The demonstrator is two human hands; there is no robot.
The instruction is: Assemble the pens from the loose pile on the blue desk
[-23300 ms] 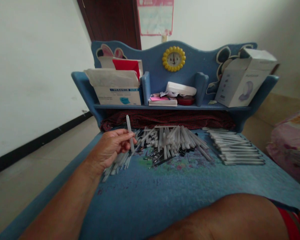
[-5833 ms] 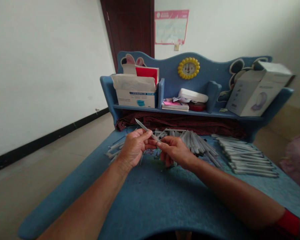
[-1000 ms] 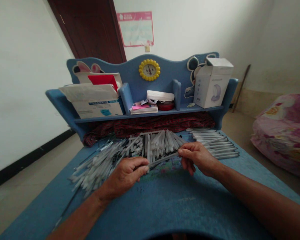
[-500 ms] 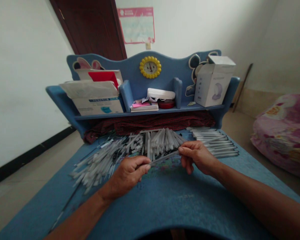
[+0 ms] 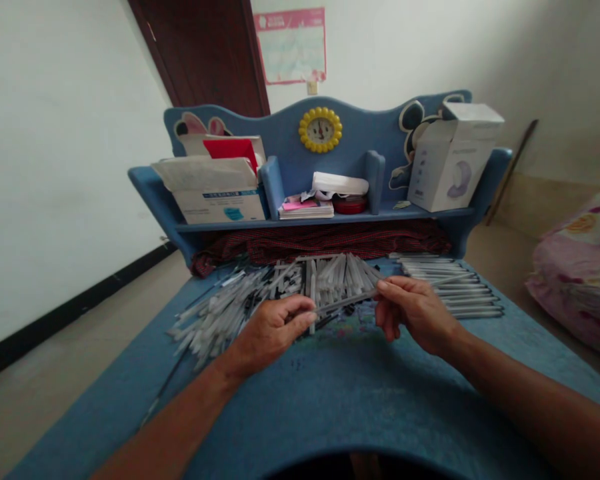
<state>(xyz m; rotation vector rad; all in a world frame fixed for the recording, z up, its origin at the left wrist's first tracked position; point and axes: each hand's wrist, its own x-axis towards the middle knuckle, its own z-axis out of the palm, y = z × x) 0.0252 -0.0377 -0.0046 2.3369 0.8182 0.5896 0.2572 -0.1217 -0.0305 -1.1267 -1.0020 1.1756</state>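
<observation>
1 pen [image 5: 346, 302] is pinched between thumb and fingers at each end, by the left hand [image 5: 275, 328] at 9 o'clock and the right hand [image 5: 420, 312] at 3 o'clock, above the table [image 5: 340, 400].

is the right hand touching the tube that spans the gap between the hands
Touching: the head view shows the right hand pinching one end of the tube between thumb and fingers.
</observation>
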